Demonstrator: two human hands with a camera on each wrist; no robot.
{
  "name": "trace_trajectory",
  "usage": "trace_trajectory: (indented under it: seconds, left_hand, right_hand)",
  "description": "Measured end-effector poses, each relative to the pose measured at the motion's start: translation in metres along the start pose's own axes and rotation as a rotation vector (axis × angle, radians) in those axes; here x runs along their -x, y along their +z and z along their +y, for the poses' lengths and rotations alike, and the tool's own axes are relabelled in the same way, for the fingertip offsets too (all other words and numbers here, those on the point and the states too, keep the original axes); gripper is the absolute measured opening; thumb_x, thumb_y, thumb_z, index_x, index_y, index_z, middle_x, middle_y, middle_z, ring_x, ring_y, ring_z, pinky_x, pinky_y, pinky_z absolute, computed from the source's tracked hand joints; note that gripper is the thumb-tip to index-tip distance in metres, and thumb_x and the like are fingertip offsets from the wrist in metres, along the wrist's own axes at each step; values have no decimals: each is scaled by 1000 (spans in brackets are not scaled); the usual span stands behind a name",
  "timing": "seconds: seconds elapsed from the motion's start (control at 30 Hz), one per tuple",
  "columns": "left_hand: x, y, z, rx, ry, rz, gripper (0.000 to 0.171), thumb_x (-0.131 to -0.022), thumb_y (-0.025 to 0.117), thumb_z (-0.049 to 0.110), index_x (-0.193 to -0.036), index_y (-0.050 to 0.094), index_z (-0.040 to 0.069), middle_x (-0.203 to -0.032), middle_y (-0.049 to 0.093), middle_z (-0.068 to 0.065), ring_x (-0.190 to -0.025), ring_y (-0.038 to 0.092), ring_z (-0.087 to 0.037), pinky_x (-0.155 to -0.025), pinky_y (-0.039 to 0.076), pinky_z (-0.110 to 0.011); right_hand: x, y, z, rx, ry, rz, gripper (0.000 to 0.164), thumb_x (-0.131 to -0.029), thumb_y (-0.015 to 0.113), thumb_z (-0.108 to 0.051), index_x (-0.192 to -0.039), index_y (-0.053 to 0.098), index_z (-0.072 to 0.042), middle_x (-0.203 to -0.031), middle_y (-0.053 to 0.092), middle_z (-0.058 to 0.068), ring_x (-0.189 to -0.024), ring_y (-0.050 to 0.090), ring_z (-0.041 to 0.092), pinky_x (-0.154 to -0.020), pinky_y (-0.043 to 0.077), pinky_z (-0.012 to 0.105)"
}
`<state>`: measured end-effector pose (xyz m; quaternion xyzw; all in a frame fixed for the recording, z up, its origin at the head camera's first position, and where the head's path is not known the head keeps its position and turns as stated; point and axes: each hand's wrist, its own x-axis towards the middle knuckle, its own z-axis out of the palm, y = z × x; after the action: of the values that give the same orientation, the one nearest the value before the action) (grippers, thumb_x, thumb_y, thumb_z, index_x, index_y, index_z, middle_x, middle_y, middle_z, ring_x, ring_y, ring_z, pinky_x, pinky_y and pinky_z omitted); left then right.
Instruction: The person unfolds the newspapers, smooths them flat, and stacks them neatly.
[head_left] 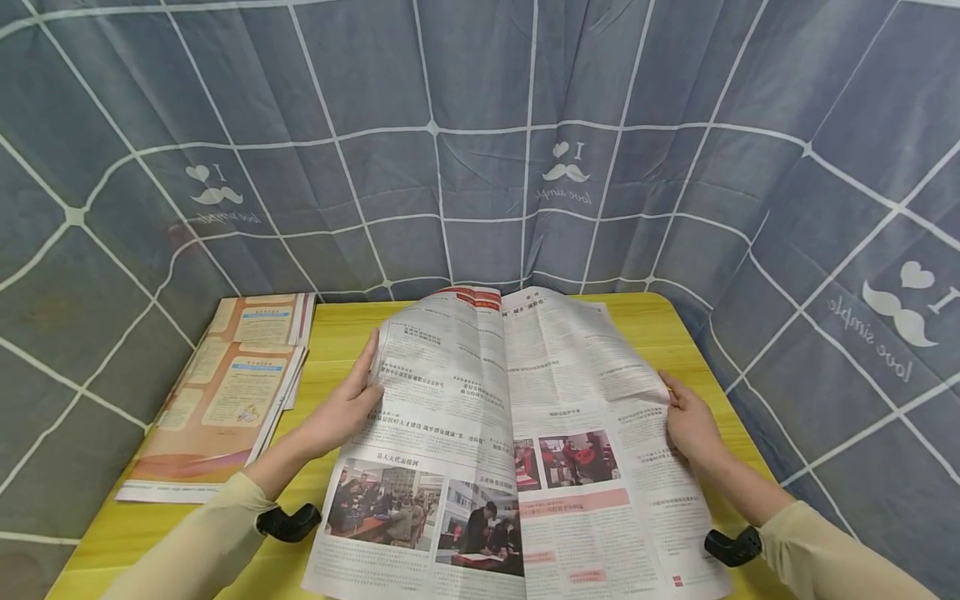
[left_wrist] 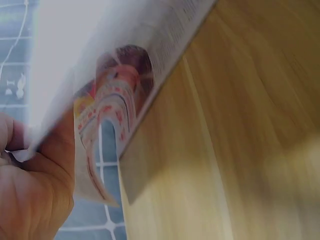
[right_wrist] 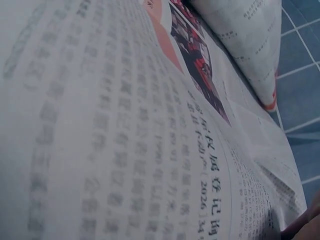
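An opened newspaper with printed columns and colour photos is held up over the table in the head view, its fold running down the middle. My left hand grips the left edge, thumb on the near page. In the left wrist view the thumb and fingers of that hand pinch the paper, and a lower sheet curls beneath. On the opposite edge, my right hand holds the right page, some fingers hidden behind it. Newsprint fills most of the right wrist view, with only a bit of the hand at the corner.
A stack of orange-and-cream printed papers lies at the left of the yellow wood-grain table. A grey-blue checked curtain hangs behind and along both sides. Black wrist-worn devices sit by both forearms.
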<state>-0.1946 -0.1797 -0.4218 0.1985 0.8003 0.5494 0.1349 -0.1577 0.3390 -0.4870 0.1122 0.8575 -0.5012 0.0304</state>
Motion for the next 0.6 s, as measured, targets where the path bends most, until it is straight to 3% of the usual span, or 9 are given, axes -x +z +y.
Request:
trace_trajectory:
  seconds: [0.1,0.3,0.5,0.6]
  left_hand:
    - [4,-7,-6,-8,-13,10,75,-112,35,13,-160,-16,41,-168,-20,0,-154,-8,-30,-119,11,-59]
    - [13,-23,-19,-12,-47,38,77,-112,36,14,-160,-17,42,-168,-20,0,-154,-9,-31,-118,11,-62]
    - [20,-40,-33,-45,-89,76,77,-112,34,16,-158,-21,41,-168,-21,-5,-154,-8,-36,-116,12,-64]
    - [24,-47,-38,-64,-109,96,76,-112,34,16,-158,-23,38,-168,-22,-6,-153,-12,-35,-117,7,-64]
  right_hand:
    - [0,-6,3,-6,-1,21,60,-105,32,-1,-164,24,-11,-152,47,24,-118,57,31,-83,46,20]
    - [4,-20,5,-41,-24,59,61,-103,32,2,-163,26,-7,-146,51,28,-91,62,7,-73,51,20]
    - [6,-36,6,-79,-35,88,61,-104,30,1,-164,22,-6,-149,46,29,-88,61,0,-73,51,18]
    - [4,-44,9,-54,-60,110,61,-104,29,1,-164,21,-5,-151,44,30,-91,57,-5,-74,49,15]
